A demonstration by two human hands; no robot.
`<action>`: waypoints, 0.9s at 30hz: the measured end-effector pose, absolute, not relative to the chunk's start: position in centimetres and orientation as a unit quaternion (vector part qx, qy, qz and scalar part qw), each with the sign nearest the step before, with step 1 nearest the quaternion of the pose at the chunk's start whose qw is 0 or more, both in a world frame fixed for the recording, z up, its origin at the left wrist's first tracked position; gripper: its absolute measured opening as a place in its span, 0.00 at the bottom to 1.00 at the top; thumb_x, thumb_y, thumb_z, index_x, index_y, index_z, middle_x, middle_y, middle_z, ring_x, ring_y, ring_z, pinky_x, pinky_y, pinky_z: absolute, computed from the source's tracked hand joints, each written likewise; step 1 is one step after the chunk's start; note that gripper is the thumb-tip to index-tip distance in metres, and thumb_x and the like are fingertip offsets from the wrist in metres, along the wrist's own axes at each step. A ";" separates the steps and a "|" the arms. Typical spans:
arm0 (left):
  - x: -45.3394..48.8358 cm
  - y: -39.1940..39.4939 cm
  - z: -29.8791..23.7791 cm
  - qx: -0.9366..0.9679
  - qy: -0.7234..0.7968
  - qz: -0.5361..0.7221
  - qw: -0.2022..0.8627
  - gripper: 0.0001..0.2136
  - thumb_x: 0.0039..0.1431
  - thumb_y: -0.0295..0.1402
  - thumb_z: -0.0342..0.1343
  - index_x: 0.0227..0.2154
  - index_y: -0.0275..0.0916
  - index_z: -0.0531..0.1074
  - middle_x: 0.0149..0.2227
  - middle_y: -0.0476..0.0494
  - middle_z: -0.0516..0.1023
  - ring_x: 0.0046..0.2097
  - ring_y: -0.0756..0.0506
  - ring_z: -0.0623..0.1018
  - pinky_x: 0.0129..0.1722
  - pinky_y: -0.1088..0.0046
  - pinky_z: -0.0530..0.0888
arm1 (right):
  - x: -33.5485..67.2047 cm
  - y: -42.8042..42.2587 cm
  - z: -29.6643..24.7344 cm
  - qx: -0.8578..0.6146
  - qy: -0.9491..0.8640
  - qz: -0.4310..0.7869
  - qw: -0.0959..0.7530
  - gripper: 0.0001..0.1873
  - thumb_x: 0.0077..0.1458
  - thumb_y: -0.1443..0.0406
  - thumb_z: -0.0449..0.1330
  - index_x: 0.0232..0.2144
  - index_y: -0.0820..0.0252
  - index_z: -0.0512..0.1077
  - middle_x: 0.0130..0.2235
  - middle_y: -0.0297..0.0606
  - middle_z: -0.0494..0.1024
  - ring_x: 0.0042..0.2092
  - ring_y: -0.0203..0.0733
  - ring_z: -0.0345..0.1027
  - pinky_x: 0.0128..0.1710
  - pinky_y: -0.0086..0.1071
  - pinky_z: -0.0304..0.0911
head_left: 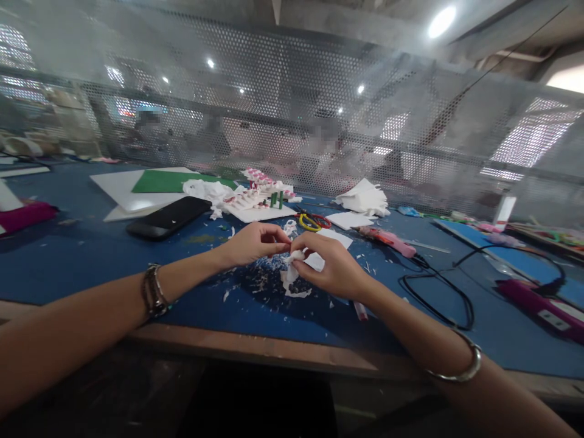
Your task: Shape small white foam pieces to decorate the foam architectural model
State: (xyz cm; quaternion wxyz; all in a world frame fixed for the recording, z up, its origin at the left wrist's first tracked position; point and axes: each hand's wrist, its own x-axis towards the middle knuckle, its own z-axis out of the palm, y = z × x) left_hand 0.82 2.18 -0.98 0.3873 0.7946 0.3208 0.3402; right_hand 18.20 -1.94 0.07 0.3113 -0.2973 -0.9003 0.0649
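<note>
My right hand (329,260) is closed on a crumpled piece of soft white tissue-like material (297,255) that pokes out between thumb and fingers. Fingertips of my left hand (255,243) are pinched together and meet those of the right; whatever they grip is too small to make out. Below the hands, white scraps (292,286) and fine shreds are scattered on the blue table (201,304). Just beyond lie scissors with yellow and red handles (310,222), and white sheets (337,236) lie partly behind my right hand.
A black phone (171,217) lies left, near white and green sheets (159,181). Behind the hands sits a white board (260,212) with pink-and-white pieces. On the right are a pink glue gun (387,240), its black cable (438,274) and a purple power strip (538,307). Perforated metal screening (283,91) stands behind.
</note>
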 end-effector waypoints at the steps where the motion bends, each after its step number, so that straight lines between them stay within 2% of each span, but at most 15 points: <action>1: 0.8 2.2 -1.0 0.795 0.321 0.339 0.387 0.12 0.43 0.39 0.53 0.25 0.32 0.68 0.20 0.51 0.67 0.22 0.55 0.64 0.23 0.79 0.60 | 18.2 -1.9 0.1 -0.298 -0.900 0.064 0.311 0.02 0.47 0.69 0.52 0.28 0.61 0.63 0.29 0.34 0.68 0.30 0.31 0.61 0.32 0.27 0.60; 13: 0.9 1.8 -0.6 0.791 0.345 0.335 0.378 0.10 0.45 0.37 0.52 0.23 0.34 0.66 0.20 0.52 0.65 0.22 0.54 0.64 0.24 0.78 0.61 | 18.2 -1.8 0.1 -0.290 -0.901 0.048 0.318 0.02 0.47 0.71 0.53 0.28 0.62 0.64 0.29 0.34 0.68 0.30 0.31 0.61 0.31 0.26 0.59; 16: 1.0 1.7 -0.7 0.790 0.330 0.330 0.398 0.10 0.49 0.38 0.48 0.27 0.35 0.67 0.25 0.48 0.69 0.27 0.52 0.67 0.29 0.76 0.64 | 18.3 -1.6 0.3 -0.308 -0.887 0.011 0.345 0.01 0.48 0.69 0.55 0.27 0.61 0.64 0.26 0.32 0.66 0.27 0.30 0.58 0.28 0.25 0.58; 19: 1.0 1.7 -0.9 0.800 0.278 0.306 0.435 0.13 0.51 0.41 0.45 0.30 0.36 0.68 0.32 0.45 0.72 0.34 0.49 0.69 0.34 0.74 0.64 | 18.3 -1.5 0.3 -0.311 -0.873 -0.023 0.374 0.04 0.47 0.67 0.57 0.24 0.62 0.65 0.23 0.30 0.62 0.25 0.29 0.55 0.25 0.24 0.55; 23: 1.2 1.4 -1.0 0.825 0.251 0.279 0.422 0.14 0.51 0.43 0.45 0.28 0.37 0.67 0.27 0.48 0.70 0.30 0.50 0.66 0.32 0.76 0.63 | 18.1 -1.6 0.1 -0.296 -0.870 -0.028 0.393 0.05 0.47 0.67 0.58 0.23 0.63 0.65 0.22 0.30 0.63 0.24 0.29 0.54 0.25 0.24 0.54; 27: 1.1 1.3 -0.9 0.827 0.224 0.253 0.450 0.14 0.53 0.43 0.44 0.29 0.37 0.66 0.23 0.50 0.67 0.27 0.52 0.65 0.30 0.77 0.61 | 18.0 -2.0 0.2 -0.289 -0.880 0.002 0.377 0.04 0.47 0.68 0.58 0.28 0.64 0.67 0.24 0.31 0.65 0.25 0.28 0.57 0.25 0.24 0.56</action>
